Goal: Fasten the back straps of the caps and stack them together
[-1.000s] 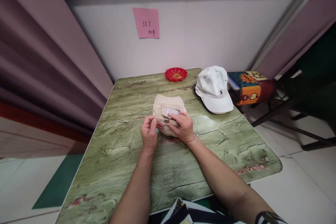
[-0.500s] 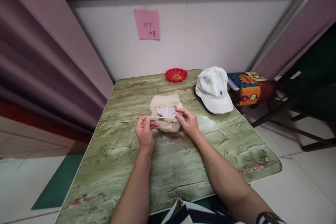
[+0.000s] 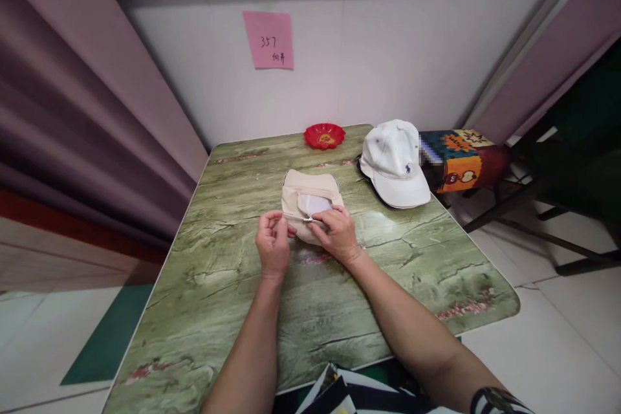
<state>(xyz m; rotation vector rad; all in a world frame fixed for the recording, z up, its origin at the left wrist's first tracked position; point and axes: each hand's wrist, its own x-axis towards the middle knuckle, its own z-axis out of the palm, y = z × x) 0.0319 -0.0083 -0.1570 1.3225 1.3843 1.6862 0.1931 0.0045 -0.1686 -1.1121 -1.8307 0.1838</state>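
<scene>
A beige cap [image 3: 310,182] lies on the green wood-patterned table [image 3: 218,272], its brim facing away from me and its light lining showing through the opening. My left hand [image 3: 274,239] is closed, pinching the left end of the cap's back strap. The strap runs across to a small metal buckle near the middle. At that buckle my right hand [image 3: 336,231] is closed too, thumb and fingers pinching the strap and covering the cap's right rear side.
A white cap [image 3: 392,158] rests on a dark one at the table's right edge. Behind stands a red scalloped dish [image 3: 325,136]. A pink note [image 3: 268,40] is stuck to the wall. A patterned stool [image 3: 460,165] stands at right.
My right hand has moved left and down along the strap to the buckle. The cap has turned slightly and shifted a little to the right. My left hand keeps its pinch.
</scene>
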